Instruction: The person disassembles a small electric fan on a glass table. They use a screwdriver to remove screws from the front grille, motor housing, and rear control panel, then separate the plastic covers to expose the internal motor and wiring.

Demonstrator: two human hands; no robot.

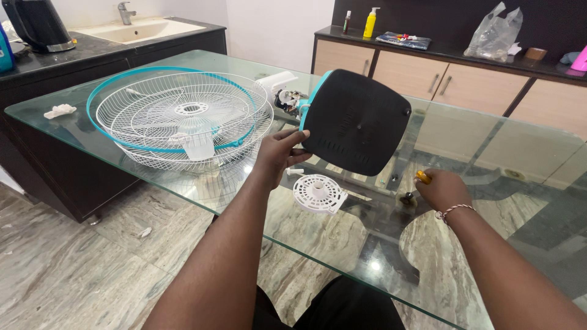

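A black square fan base [356, 122] with a teal edge is tilted up off the glass desk [465, 146], its flat underside turned toward the viewer, likely so the bottom can be reached. The left hand [278, 153] pinches its lower left corner between thumb and fingers and props it in that tilt. Behind the base, partly hidden, sits the white motor housing [278, 82] with bare parts showing. The right hand [441, 189] rests near the desk's right side, closed around a small tool with a yellow handle [423, 178] — only the handle's end shows, so its kind cannot be told. Just below the base, between the 2 hands, a white round slotted plastic part [318, 193] lies flat on the glass. Further left, 2 white wire fan guards [183, 119] lie stacked, cupped upward like a shallow basket, ringed by a teal band; a white fitting lies in them. A small white piece [60, 110] lies at the desk's far left corner. On the cabinet behind stand a yellow bottle [370, 23] and a clear plastic bag [495, 33] — its contents unclear.
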